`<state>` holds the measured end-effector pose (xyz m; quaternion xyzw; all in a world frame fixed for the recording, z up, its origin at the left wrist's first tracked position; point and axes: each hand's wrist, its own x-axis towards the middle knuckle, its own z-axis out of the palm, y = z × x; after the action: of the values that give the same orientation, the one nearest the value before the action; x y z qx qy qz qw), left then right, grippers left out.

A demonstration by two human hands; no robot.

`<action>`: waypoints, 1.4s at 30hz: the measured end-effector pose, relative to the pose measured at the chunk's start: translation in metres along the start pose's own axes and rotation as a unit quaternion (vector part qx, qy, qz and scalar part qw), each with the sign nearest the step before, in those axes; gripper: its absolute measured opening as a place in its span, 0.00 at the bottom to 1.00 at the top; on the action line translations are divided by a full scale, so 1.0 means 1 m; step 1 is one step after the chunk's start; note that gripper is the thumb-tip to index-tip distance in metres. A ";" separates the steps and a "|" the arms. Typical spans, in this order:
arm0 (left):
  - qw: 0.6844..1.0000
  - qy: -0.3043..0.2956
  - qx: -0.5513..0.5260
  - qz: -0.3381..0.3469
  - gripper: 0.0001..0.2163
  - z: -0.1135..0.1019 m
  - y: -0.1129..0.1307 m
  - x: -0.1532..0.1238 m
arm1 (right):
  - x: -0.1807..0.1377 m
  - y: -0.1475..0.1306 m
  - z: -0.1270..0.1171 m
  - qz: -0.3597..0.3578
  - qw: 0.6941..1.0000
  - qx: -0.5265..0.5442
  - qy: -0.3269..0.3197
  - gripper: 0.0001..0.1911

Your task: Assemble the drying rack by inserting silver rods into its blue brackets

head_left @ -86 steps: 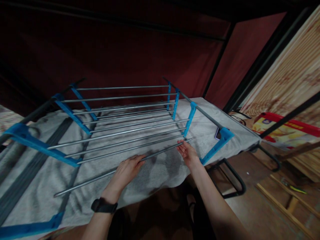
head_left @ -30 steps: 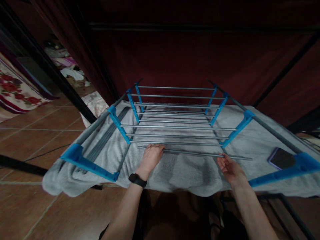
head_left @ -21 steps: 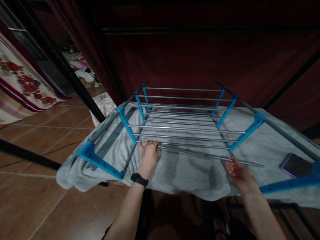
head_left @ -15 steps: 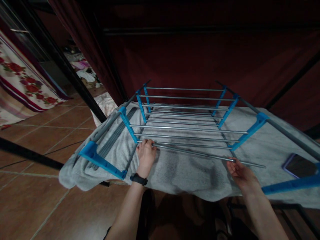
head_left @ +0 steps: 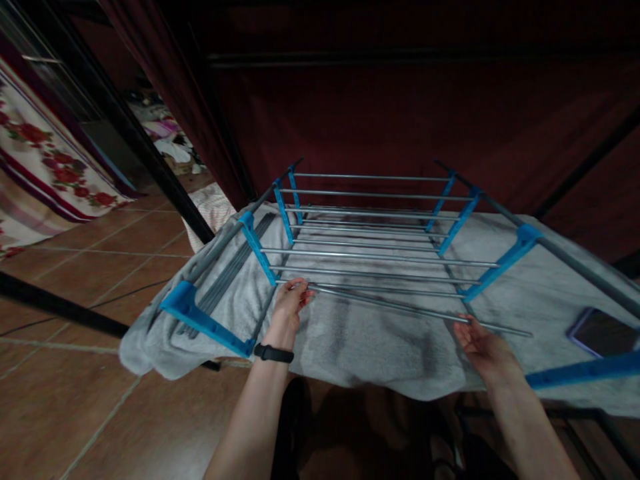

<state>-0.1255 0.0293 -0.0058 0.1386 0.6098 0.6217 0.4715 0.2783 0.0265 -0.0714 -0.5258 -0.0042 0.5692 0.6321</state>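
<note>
A dark red curtain (head_left: 380, 127) hangs behind everything, its top lost in shadow. Over on the left the tiled floor (head_left: 145, 427) runs out of sight, and I can't make out the heap (head_left: 173, 147) past the black post (head_left: 135, 140). The flowered cloth (head_left: 60, 160) there is cut off at the edge. A grey blanket (head_left: 380, 347) covers whatever supports it, and its right side runs out of view.

On it lies the rack (head_left: 375, 257), blue brackets joined by metal bars; its nearest right bracket is cropped at the edge, and the farthest bars blur together. By its left rail sits a bundle of rods (head_left: 233, 273), too tightly packed to count.

The loose rod (head_left: 390, 303) slants along the rack's near side, over the blanket. The left hand (head_left: 289, 308) pinches it, fingers bunched, hiding its left tip beside a bracket's lower end. The right hand (head_left: 477, 343), palm partly up, pinches it between thumb and fingers, its bare end poking out beyond. A phone (head_left: 603, 332) lies farther right, partly covered by the cropped bracket. A black band (head_left: 274, 353) circles the left wrist.
</note>
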 end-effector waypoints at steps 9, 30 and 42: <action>0.987 -0.047 -0.117 -0.097 0.07 0.002 -0.005 0.003 | 0.004 0.007 0.000 -0.037 0.999 0.009 -0.008 0.10; 0.976 -0.022 -0.181 -0.119 0.10 0.011 -0.012 0.002 | -0.001 0.014 0.008 -0.017 0.999 0.014 -0.030 0.11; 0.980 -0.009 -0.172 -0.099 0.10 0.011 -0.015 0.002 | -0.004 0.014 0.009 -0.016 0.997 -0.011 -0.070 0.08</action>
<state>-0.1121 0.0346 -0.0173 0.0002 0.5002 0.6662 0.5531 0.2613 0.0267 -0.0744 -0.4916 -0.0631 0.5943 0.6334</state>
